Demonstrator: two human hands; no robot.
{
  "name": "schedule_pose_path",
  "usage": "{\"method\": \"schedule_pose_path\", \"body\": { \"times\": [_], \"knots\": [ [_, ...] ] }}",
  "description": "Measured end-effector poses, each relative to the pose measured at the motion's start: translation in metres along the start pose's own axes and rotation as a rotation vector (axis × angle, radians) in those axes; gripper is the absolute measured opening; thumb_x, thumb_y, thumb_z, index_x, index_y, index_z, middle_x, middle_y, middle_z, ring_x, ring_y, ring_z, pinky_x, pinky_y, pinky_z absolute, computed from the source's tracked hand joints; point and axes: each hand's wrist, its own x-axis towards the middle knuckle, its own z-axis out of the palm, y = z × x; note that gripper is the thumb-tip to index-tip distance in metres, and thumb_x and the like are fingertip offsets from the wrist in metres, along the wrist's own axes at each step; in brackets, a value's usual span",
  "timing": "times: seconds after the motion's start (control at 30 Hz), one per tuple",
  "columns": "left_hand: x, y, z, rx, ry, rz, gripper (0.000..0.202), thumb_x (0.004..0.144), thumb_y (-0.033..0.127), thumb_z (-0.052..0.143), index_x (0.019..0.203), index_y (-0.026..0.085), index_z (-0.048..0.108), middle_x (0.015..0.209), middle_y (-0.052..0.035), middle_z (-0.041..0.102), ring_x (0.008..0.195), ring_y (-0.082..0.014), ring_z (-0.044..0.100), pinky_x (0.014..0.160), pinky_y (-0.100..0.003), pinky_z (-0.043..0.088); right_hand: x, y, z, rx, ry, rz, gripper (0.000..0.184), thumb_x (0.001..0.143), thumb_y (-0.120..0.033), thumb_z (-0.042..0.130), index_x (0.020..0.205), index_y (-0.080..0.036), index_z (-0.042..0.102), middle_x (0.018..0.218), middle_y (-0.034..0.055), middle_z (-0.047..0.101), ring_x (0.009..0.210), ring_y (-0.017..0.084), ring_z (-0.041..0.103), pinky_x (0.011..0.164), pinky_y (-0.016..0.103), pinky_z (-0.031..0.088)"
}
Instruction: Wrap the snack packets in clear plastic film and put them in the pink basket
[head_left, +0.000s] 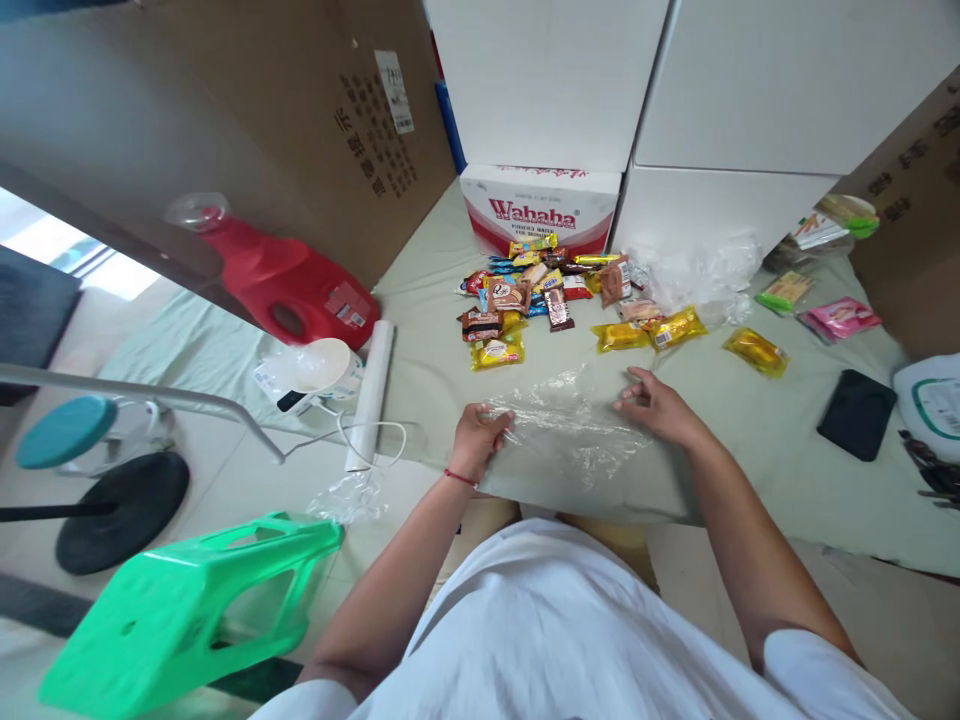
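Note:
A thin, crinkled sheet of clear plastic film (574, 425) lies spread on the cloth-covered table in front of me. At its left edge my left hand (478, 438) is closed, pinching the film between thumb and fingers. My right hand (660, 405) is at the right edge, its fingers parted and the index finger stretched out; the thumb is close to the film, and contact is hard to make out. Beyond the film is a heap of small wrapped snacks (517, 295). Several yellow-wrapped snacks (679, 327) lie beyond my right hand.
A Wahaha carton (540, 212) and white boxes stand behind the snacks. Clear plastic bags (701, 275) are bunched nearby. A black phone-like object (856, 415) lies at right. At left are a white roll (371, 395), a red jug (292, 285) and a green stool (187, 610).

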Motion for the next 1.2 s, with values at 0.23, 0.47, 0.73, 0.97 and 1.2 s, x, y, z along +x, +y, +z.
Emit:
{"method": "schedule_pose_path", "body": {
  "times": [0.23, 0.47, 0.73, 0.97, 1.2],
  "knots": [
    [0.002, -0.005, -0.016, -0.028, 0.037, 0.061, 0.051, 0.060, 0.038, 0.089, 0.088, 0.023, 0.048, 0.054, 0.0134, 0.048, 0.040, -0.0047, 0.038, 0.045, -0.019, 0.024, 0.006, 0.013, 0.012, 0.452, 0.271, 0.260, 0.039, 0.065, -0.055, 0.077, 0.080, -0.020, 0.066, 0.068, 0.0006, 0.064, 0.059, 0.014, 0.058, 0.052, 0.025, 0.046],
    [-0.003, 0.009, -0.032, 0.328, 0.455, 0.362, 0.045, 0.068, 0.029, 0.084, 0.103, 0.023, 0.057, 0.090, 0.0025, 0.060, 0.066, -0.0110, 0.049, 0.066, -0.024, 0.043, -0.040, 0.029, 0.005, 0.389, 0.355, 0.351, 0.035, 0.071, -0.051, 0.077, 0.086, -0.021, 0.066, 0.068, -0.0002, 0.065, 0.061, 0.018, 0.067, 0.050, 0.025, 0.051],
    [-0.035, 0.012, 0.051, 0.487, -0.235, 0.708, 0.015, 0.086, 0.038, 0.074, 0.094, 0.025, 0.075, 0.104, -0.0130, 0.075, 0.117, -0.0352, 0.061, 0.117, -0.056, 0.034, -0.044, 0.008, 0.018, 0.506, 0.544, 0.302, 0.034, 0.074, -0.048, 0.078, 0.089, -0.020, 0.065, 0.063, -0.0031, 0.061, 0.051, 0.014, 0.060, 0.046, 0.024, 0.048],
    [-0.054, -0.044, 0.024, 0.707, -0.837, 0.843, 0.027, 0.094, 0.028, 0.067, 0.120, 0.031, 0.075, 0.132, -0.0119, 0.073, 0.136, -0.0321, 0.061, 0.126, -0.063, 0.027, -0.038, 0.009, 0.008, 0.533, 0.569, 0.312, 0.033, 0.071, -0.046, 0.077, 0.086, -0.021, 0.063, 0.059, -0.0042, 0.059, 0.048, 0.013, 0.057, 0.043, 0.024, 0.045],
    [-0.062, -0.017, -0.050, 0.709, -0.970, 0.816, 0.027, 0.088, 0.022, 0.065, 0.108, 0.032, 0.080, 0.125, -0.0118, 0.076, 0.132, -0.0338, 0.063, 0.113, -0.054, 0.049, -0.083, 0.030, 0.004, 0.131, 0.376, 0.387, 0.032, 0.084, -0.053, 0.063, 0.091, -0.022, 0.067, 0.062, 0.0001, 0.064, 0.053, 0.017, 0.060, 0.053, 0.029, 0.047]
  ]
}}
